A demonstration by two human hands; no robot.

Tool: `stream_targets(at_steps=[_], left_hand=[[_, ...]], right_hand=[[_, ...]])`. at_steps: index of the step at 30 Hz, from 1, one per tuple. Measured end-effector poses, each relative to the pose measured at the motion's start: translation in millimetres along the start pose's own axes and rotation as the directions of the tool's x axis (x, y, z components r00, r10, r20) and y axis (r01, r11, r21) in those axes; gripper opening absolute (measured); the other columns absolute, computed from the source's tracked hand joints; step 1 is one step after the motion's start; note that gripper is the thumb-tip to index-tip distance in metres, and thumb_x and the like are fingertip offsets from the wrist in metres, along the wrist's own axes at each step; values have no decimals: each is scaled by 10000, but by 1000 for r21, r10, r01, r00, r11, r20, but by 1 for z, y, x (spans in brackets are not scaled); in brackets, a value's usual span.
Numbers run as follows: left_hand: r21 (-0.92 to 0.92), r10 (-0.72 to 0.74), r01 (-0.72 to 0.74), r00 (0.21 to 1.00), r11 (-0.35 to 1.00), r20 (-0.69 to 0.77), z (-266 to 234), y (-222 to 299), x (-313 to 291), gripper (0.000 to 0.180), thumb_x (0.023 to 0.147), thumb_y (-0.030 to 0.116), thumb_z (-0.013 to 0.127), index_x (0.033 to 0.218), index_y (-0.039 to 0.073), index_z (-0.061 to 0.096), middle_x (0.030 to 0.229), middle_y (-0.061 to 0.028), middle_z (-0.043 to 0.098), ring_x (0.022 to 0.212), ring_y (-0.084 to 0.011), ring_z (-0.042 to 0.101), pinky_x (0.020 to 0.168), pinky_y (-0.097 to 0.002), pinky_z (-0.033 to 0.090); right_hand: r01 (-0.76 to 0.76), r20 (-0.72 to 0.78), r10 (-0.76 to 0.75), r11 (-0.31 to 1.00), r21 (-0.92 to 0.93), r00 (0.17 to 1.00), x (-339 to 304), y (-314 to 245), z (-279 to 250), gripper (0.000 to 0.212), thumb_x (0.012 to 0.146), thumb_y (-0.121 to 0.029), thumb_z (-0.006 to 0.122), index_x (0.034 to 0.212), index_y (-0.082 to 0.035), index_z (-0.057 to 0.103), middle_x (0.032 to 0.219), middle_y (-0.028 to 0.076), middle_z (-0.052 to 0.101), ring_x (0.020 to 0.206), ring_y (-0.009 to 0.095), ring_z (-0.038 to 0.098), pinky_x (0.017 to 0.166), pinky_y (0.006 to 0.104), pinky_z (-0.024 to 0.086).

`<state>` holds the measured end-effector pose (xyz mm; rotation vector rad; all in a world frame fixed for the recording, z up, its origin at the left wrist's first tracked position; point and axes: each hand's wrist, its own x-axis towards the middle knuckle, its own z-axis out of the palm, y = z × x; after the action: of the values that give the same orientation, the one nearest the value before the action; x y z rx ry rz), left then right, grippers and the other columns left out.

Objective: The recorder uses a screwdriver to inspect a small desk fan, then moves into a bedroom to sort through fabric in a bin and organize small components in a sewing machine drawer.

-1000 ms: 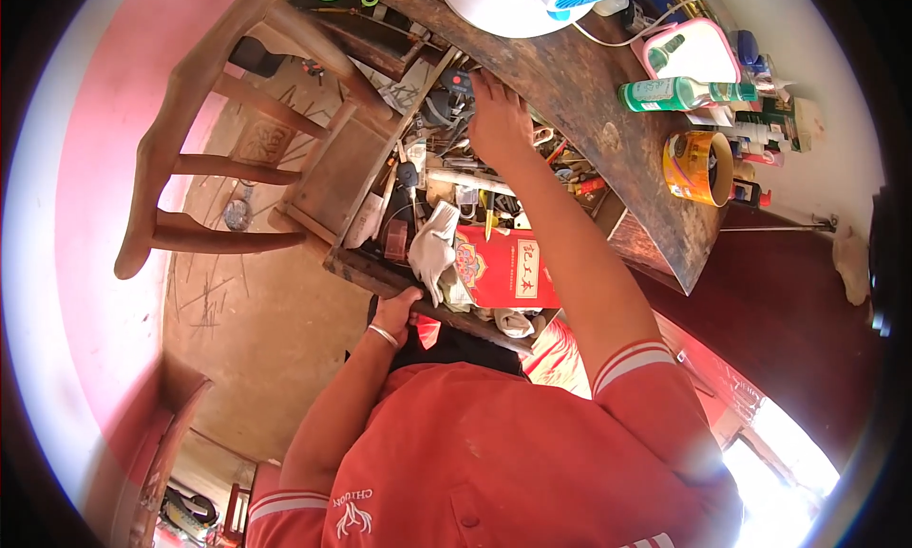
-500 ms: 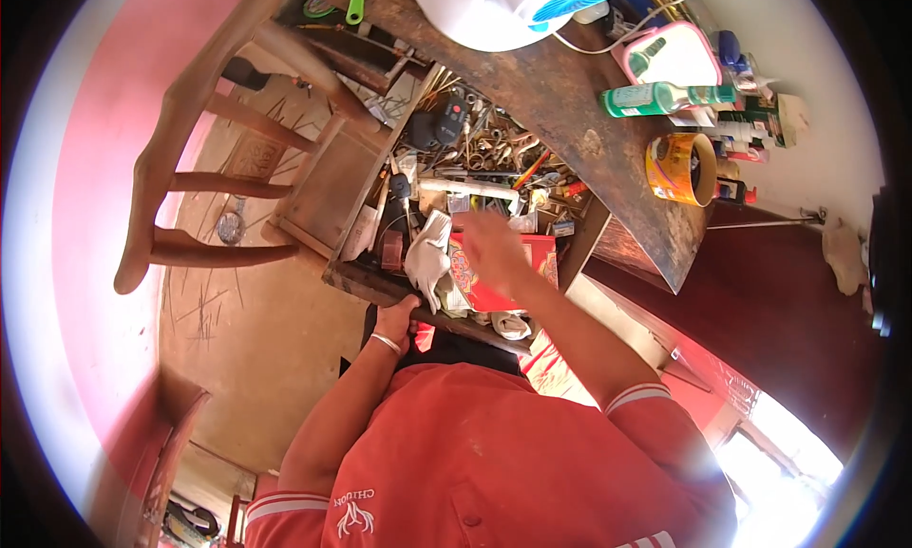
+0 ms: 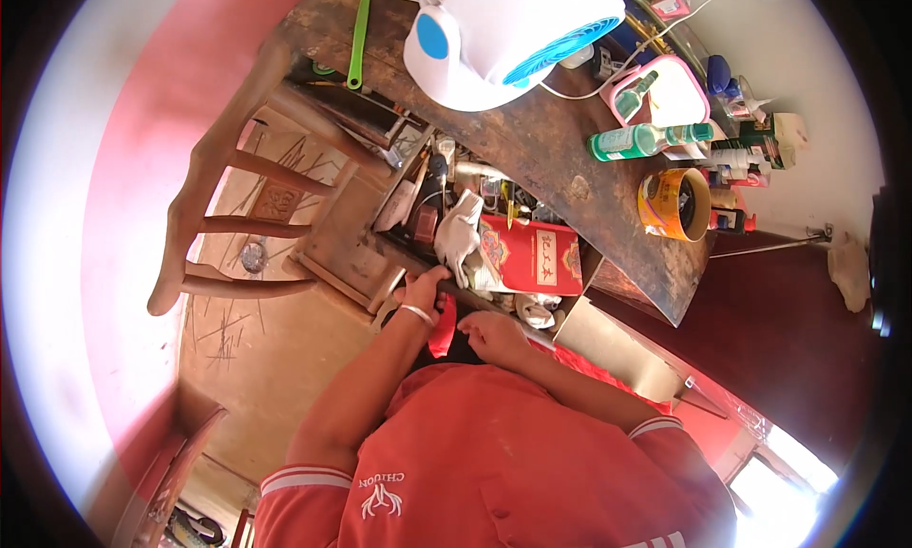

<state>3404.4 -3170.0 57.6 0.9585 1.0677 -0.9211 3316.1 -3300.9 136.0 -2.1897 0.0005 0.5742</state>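
My left hand (image 3: 425, 298) grips the front edge of a wooden drawer (image 3: 388, 254), thumb along the rim. Just in front of the drawer, close to my body, is my right hand (image 3: 494, 337); its fingers are curled in and nothing shows in them. Inside the drawer lies a red packet (image 3: 532, 255) with gold patterns and printed characters. A white cloth glove (image 3: 461, 231) rests against the packet's left side, and crumpled whitish cloth (image 3: 538, 311) is tucked at the front right. Small tools and odds and ends fill the part behind, partly hidden under the tabletop.
A worn wooden table (image 3: 594, 159) holds a white and blue fan (image 3: 475, 49), a green bottle (image 3: 627, 141), a pink-framed mirror (image 3: 676, 90), a yellow tin (image 3: 665, 203) and a long green strip (image 3: 360, 40). A wooden chair (image 3: 237, 163) stands to the left.
The drawer has slid further in under the tabletop, hiding more of its contents. My right hand has left the red packet and drawn back to the drawer's front; my left stays on its edge.
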Motion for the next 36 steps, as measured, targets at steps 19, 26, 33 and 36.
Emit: stream_targets(at_steps=[19,26,33,36], left_hand=[[-52,46,-39,986,998,160,149,65,36,129,778,180,602,758,113,494,579,-9,423,447,-117,387,402,-223,286],[-108,-8,62,897,992,443,56,27,3,342,931,333,458,1135,63,507,958,-75,606,588,-130,494,492,-256,379],[-231,539,-496,821,837,189,-27,-2,-64,443,978,359,328,1181,22,534,1067,-78,608,867,-138,521,778,-284,441],[-347,542,-464,823,815,173,-76,-8,-94,451,979,379,329,1210,38,514,1158,-84,571,960,-161,510,845,-324,439]], right_hand=[[-319,-402,315,946,59,860,41,126,-77,337,815,-146,538,1136,-56,590,997,195,635,971,330,606,863,364,460],[-308,197,305,951,-13,932,38,109,-85,239,807,-160,534,1005,-60,623,930,130,663,878,270,641,776,361,499],[-358,549,85,838,412,832,59,-13,-21,285,938,-235,461,1057,-2,574,881,83,646,765,160,610,704,286,502],[-273,574,-9,873,404,819,60,-71,19,295,961,-257,427,1006,-1,567,822,64,622,704,130,586,650,258,493]])
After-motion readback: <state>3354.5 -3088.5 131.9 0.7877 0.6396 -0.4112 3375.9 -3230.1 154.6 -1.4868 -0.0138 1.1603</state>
